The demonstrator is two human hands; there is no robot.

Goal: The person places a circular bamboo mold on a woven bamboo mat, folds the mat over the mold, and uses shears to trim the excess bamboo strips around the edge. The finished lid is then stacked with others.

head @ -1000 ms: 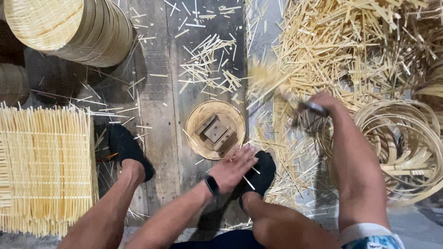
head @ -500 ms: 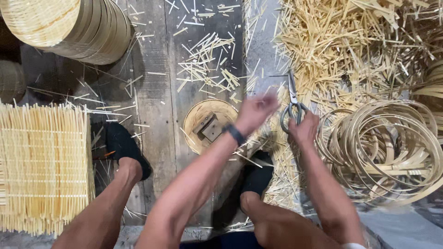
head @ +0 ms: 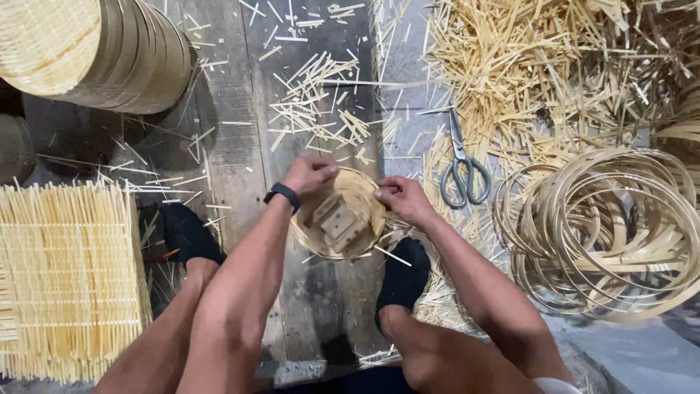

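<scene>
Scissors (head: 461, 169) are now lying released right of my grip; both hands, left (head: 310, 175) and right (head: 403, 198), are seemingly pinching the small round basket (head: 339, 222) rim.

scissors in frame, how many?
1. One pair of scissors lies on the floor beside the right hand, among bamboo strips. Others could be buried under the strips.

No packages, labels, signs or screens anywhere in view here, near or far, left or right: nothing wrapped, nothing printed, 0 displays.
</scene>
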